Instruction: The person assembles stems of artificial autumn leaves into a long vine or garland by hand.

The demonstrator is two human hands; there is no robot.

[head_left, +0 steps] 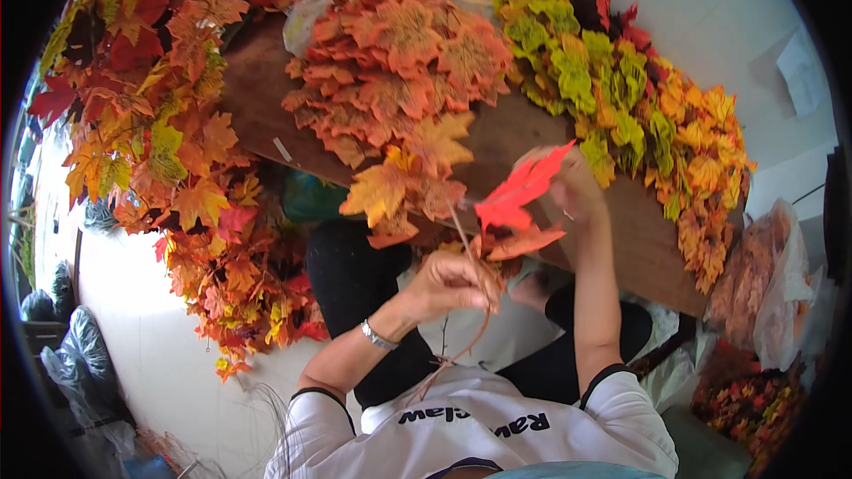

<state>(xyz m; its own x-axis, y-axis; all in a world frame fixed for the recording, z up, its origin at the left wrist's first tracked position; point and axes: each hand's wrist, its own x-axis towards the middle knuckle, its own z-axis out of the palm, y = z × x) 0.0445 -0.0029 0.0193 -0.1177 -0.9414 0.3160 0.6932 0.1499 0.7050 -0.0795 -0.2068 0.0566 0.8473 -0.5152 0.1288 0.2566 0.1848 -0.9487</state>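
At frame centre, the left hand [448,282] pinches the thin stems of a light, floppy leaf sprig [426,186], best gripped there, while right hand [572,186] fingers close on its red leaf [519,193].

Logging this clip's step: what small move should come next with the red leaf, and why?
Probably bring the red leaf down against the stem bundle. The right hand holds it just above the orange leaves already gathered in the left hand, apart from them.
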